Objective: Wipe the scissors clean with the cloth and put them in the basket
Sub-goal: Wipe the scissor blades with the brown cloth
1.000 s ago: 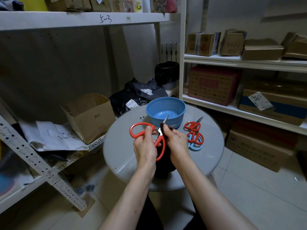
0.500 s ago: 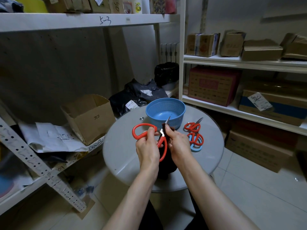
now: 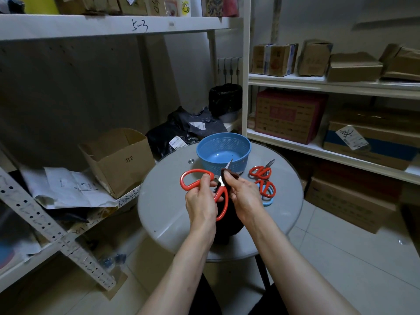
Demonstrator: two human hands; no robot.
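moved: right hand (image 3: 245,194) and cloth (image 3: 230,175) edge tipward | left hand (image 3: 201,202) fingers clamped on scissors (image 3: 220,193) handle, right fingers pinching cloth round blade, over bench (image 3: 170,212) before basket (image 3: 238,163) | risk: cloth slips, bare tip nicks fingers

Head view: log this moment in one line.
wiping | left hand: grips red scissors | right hand: pinches cloth on blade | basket: empty | other scissors: on table

We see scissors (image 3: 223,201) with smooth red plastic handles and a shiny metal blade. The dark cloth (image 3: 228,223) looks soft and fuzzy. The blue basket (image 3: 241,164) is plastic, full of tiny holes. The grey table (image 3: 168,210) is smooth and a bit shiny. The box (image 3: 118,164) is dull brown cardboard.
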